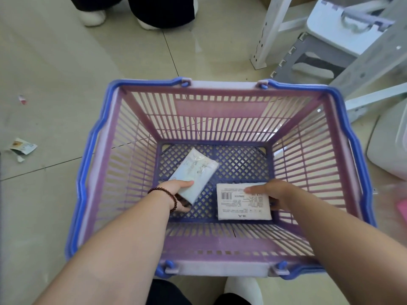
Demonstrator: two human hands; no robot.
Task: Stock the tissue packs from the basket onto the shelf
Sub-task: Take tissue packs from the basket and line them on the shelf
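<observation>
A purple basket [222, 108] with blue handles stands on the floor below me. Two tissue packs lie in its bottom. My left hand [177, 190], with a bead bracelet at the wrist, grips the pale blue-white pack [195, 170] at its near end, thumb on top and fingers underneath; the pack is tilted. My right hand [273, 194] holds the white pack [240, 205] with a barcode and printed text, thumb laid across its top edge and fingers curled at its right side. That pack lies flat on the lattice floor.
White metal shelf legs [267, 34] and a grey-white folding stool [334, 38] stand at the back right. Another person's legs and white shoes [94, 16] are at the top left. Torn wrapper scraps [22, 147] lie on the tiled floor at left. A white container [389, 148] sits at right.
</observation>
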